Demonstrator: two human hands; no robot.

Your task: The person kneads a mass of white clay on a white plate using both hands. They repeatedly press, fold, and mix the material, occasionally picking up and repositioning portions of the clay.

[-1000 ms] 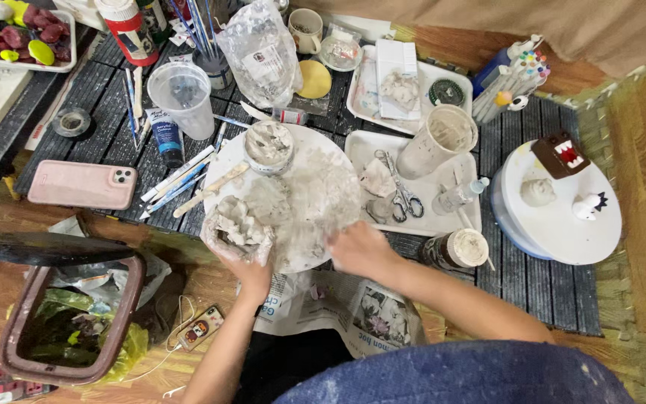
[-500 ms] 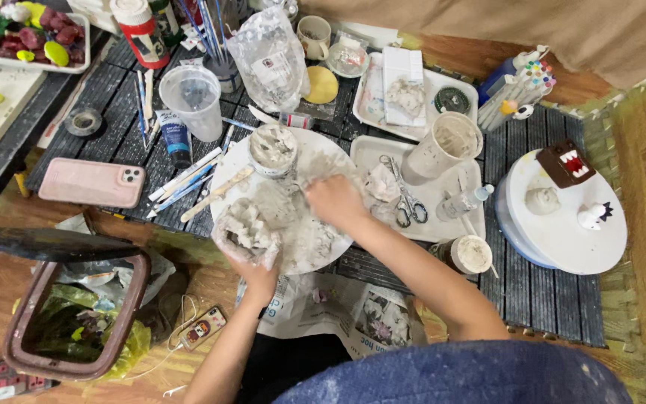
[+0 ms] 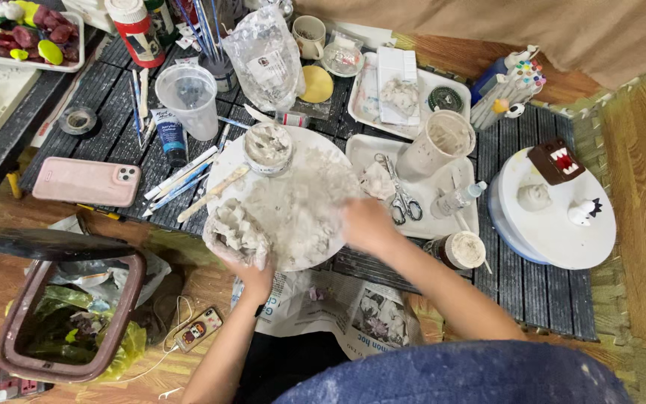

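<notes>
While left hand [image 3: 252,273] cups pale clay lump [image 3: 237,233] at round white board [image 3: 315,153] edge, right hand [image 3: 368,223] rests flat on board, fingers blurry, grip unclear; scissors [image 3: 398,194] nearby.

Both bare forearms reach forward from the lower edge of the view, the left hand [image 3: 252,271] cupped palm-up with fingers curled in a grip, the right hand [image 3: 366,224] laid palm-down, fingers bent and blurred, arm angled leftward.

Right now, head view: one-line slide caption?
Left hand cups a grey clay piece at a round board; right hand presses the board.
</notes>
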